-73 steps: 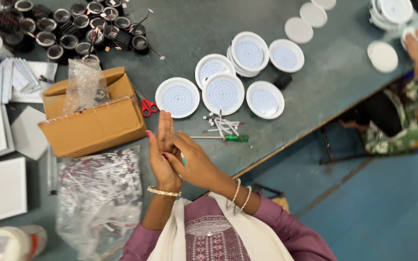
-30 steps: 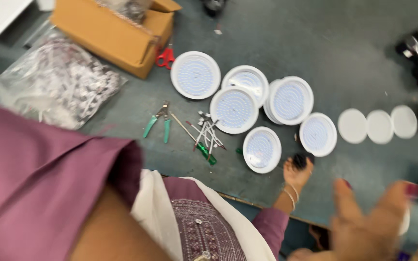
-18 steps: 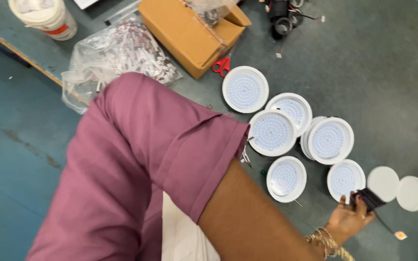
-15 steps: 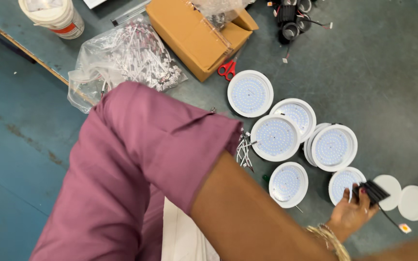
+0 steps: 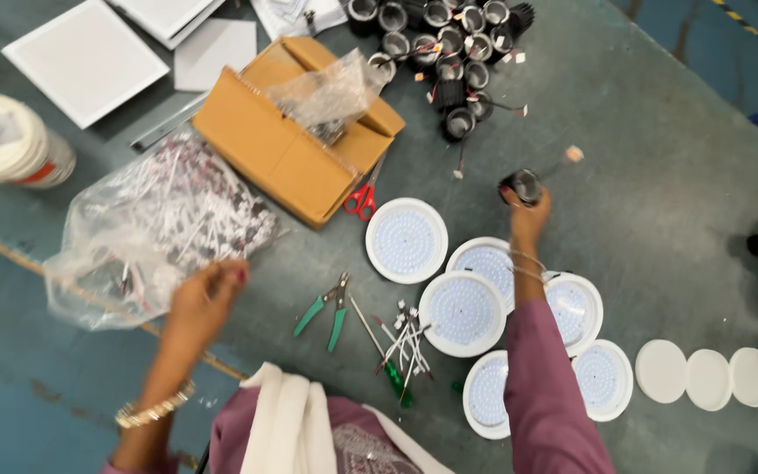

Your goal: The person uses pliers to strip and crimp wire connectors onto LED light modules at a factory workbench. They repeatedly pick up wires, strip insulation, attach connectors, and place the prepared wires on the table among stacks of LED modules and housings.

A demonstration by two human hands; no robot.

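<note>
Now black lamp housing in right hand grip.

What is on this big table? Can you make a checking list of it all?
Surface: grey-green table, scuffed.
Job's things: small black round lamp housing; clear bag of small wired parts.
Clutter: round white light discs, cardboard box, red scissors, green pliers, white tub, black housings.
Hands: right hand holds the housing; left hand pinches at the bag.
Cables: loose wire pieces.
Surroundings: blue floor.
</note>
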